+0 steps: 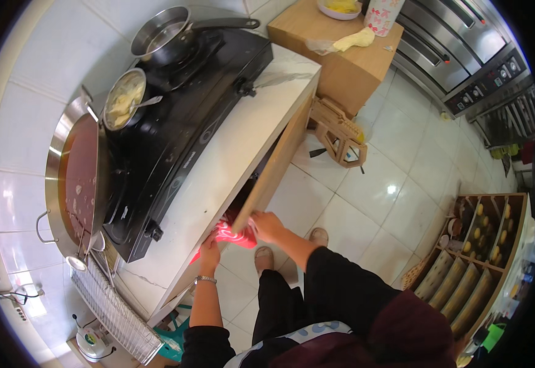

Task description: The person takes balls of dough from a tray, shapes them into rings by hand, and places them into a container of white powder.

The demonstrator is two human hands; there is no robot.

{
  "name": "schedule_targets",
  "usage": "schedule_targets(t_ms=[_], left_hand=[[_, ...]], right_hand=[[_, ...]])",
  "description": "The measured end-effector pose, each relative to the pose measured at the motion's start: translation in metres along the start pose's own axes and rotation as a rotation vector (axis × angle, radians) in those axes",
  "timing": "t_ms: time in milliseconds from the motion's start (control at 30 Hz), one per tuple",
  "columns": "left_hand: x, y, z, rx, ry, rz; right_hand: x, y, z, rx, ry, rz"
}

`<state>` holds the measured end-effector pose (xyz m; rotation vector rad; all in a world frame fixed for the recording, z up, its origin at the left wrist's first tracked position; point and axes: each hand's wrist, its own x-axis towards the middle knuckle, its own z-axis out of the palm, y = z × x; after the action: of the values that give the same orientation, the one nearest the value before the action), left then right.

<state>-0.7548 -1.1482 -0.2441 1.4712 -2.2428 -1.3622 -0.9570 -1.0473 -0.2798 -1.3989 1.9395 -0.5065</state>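
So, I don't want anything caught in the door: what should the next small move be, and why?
Probably ease the pink patterned item clear with the left hand: it sits between the counter and the open wooden door, right by that hand, while the right hand is on the door's edge.

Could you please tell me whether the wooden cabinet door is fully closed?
No, the wooden cabinet door stands ajar, with a dark gap behind it and the right hand at its near end.
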Motion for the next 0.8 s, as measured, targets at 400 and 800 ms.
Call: schedule_targets(t_ms=[400,800], left_hand=[[-0.002,0.042,0.07,-0.238,0.336,-0.44],[0.188,0.045,0.133,-0.451,0.189,-0.368]], right_hand=[[-0.243,0.202,-0.124,0.857,0.499,0.508],[-0.237,0.226,-0.233,0.003,0.657,0.751]])
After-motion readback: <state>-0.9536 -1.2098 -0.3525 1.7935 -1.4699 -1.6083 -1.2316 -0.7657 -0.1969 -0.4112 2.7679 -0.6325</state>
